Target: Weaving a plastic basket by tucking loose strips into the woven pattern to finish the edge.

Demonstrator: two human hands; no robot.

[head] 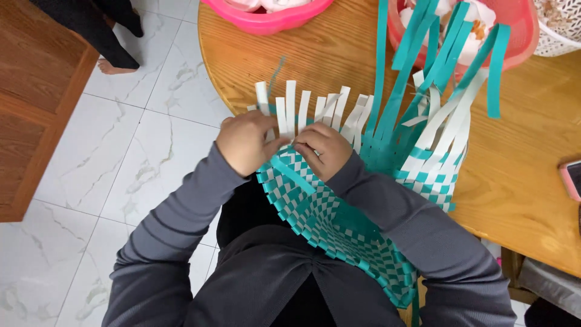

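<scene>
half-woven teal-and-white basket (327, 212), held between lap and bench (520, 181) edge. left hand (245, 144) and right hand (324, 148) both pinch white strips (290, 109) at the rim. judged step: weaving the wall; next needs tight tucking.

White marble floor (139, 151), wooden table (520, 200)

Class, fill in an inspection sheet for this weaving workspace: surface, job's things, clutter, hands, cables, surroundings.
Surface: round wooden table, bare in the middle.
Job's things: half-woven teal and white basket, loose white strips and teal strips standing up.
Clutter: pink basin, red basket, white lattice basket, phone at the table's edge.
Hands: left hand and right hand pinch white strips.
Cables: nothing seen.
Surroundings: marble-tile floor, wooden furniture, another person's bare foot.
</scene>
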